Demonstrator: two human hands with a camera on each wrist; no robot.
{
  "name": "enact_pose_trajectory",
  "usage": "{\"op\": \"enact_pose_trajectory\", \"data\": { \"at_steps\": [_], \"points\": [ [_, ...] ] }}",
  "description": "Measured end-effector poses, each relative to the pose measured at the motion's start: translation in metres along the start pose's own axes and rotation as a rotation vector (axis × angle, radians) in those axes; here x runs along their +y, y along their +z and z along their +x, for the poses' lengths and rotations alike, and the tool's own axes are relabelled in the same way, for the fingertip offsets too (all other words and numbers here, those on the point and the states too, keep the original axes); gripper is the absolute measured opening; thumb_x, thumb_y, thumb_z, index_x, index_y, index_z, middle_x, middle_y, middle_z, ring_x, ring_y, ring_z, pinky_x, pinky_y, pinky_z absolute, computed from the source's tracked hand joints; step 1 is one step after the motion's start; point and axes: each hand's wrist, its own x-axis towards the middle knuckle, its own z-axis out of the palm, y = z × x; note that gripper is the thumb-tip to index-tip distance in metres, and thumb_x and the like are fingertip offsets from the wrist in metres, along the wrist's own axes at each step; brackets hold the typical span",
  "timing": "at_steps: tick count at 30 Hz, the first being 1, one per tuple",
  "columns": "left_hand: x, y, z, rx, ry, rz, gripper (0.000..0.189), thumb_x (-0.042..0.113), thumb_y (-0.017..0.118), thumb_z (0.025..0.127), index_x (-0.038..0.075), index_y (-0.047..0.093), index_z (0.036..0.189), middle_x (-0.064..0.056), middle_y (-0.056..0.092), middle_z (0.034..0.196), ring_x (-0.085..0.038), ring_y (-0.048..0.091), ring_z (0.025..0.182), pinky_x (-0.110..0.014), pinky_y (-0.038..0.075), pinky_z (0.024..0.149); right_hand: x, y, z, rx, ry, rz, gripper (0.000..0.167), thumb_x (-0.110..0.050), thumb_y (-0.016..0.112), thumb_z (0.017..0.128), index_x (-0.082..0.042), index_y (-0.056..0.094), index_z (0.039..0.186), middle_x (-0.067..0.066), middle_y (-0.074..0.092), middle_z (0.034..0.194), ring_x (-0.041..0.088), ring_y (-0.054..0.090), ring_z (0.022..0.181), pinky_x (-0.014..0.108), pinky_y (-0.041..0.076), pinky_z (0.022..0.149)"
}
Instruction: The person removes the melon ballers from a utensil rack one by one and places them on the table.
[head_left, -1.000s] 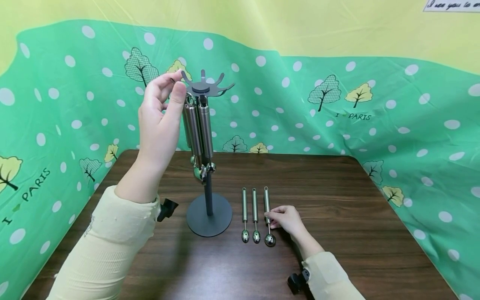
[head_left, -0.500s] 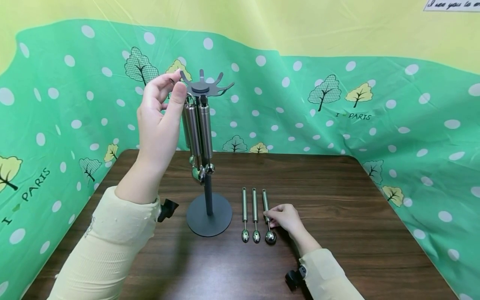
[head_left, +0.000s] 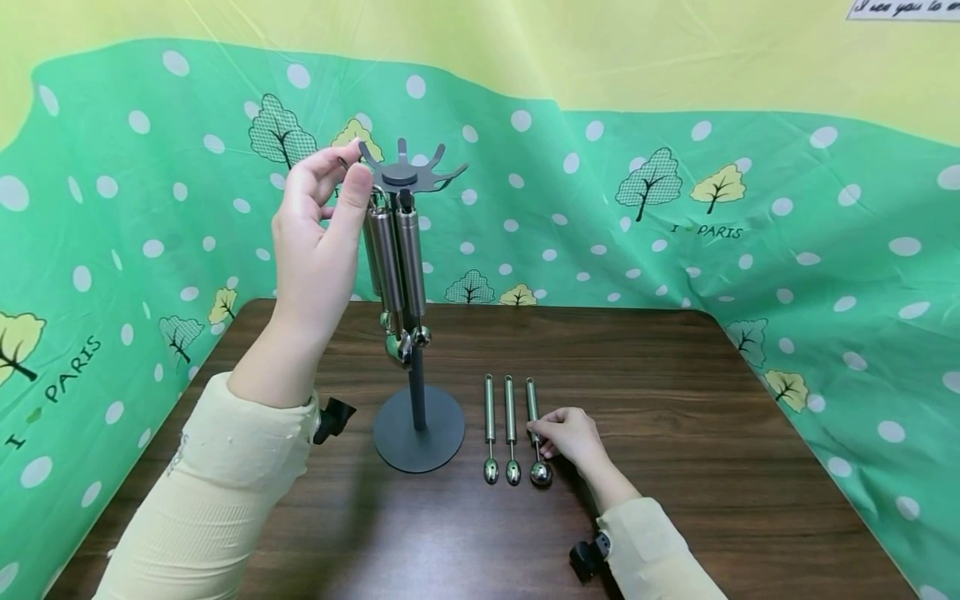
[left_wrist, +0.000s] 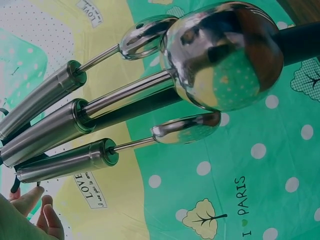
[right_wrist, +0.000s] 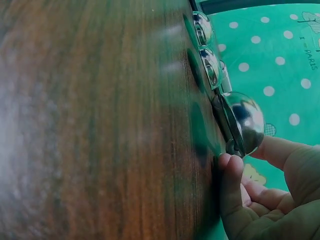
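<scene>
A dark grey utensil stand rises from a round base, with curved hooks at its top. My left hand is up at the stand's left side, thumb and fingertips pinching one hook. Several metal scoops hang there, heads down; the left wrist view shows a large round-bowled scoop between two smaller ones. On the table, my right hand pinches a round-bowled scoop by the lower part of its handle. In the right wrist view, its bowl faces down beside the fingers.
Two smaller scoops lie parallel just left of the gripped one, between it and the stand's base. Beneath everything is a dark wood-grain table. A green and yellow printed cloth hangs behind and at both sides.
The round-bowled scoop in my right hand has turned slightly, its bowl moving a little away from me. My left hand stays at the hook almost unmoved.
</scene>
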Motion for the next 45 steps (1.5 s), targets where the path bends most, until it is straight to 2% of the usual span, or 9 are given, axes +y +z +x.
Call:
{"op": "enact_pose_trajectory", "data": {
  "at_steps": [12, 28, 45],
  "points": [
    [-0.0002, -0.0006, 0.0011, 0.0, 0.005, 0.015, 0.036, 0.022, 0.054, 0.102, 0.001, 0.052, 0.132, -0.002, 0.06, 0.14, -0.005, 0.051, 0.133, -0.025, 0.036, 0.092, -0.001, -0.0002, 0.0016, 0.008, -0.032, -0.096, 0.022, -0.018, 0.074, 0.082, 0.003, 0.07, 0.089, 0.006, 0.068, 0.064, 0.009, 0.059, 0.045, 0.025, 0.052, 0.046],
    [-0.0001, -0.0006, 0.0014, 0.008, 0.007, 0.023, 0.036, 0.022, 0.055, 0.102, 0.001, 0.052, 0.132, -0.001, 0.06, 0.14, -0.004, 0.052, 0.132, -0.026, 0.036, 0.092, 0.002, -0.0015, 0.0046, -0.007, -0.026, -0.024, 0.022, -0.014, 0.074, 0.082, 0.005, 0.068, 0.093, 0.007, 0.067, 0.066, 0.01, 0.058, 0.045, 0.026, 0.052, 0.047],
    [0.0001, -0.0004, 0.0, 0.018, 0.002, 0.043, 0.038, 0.023, 0.056, 0.102, 0.001, 0.051, 0.132, -0.002, 0.059, 0.142, -0.007, 0.053, 0.131, -0.025, 0.037, 0.091, 0.0027, -0.0004, 0.0049, -0.014, -0.019, -0.016, 0.025, -0.015, 0.074, 0.083, 0.005, 0.067, 0.096, 0.007, 0.065, 0.064, 0.009, 0.057, 0.044, 0.024, 0.051, 0.046]
  ]
}}
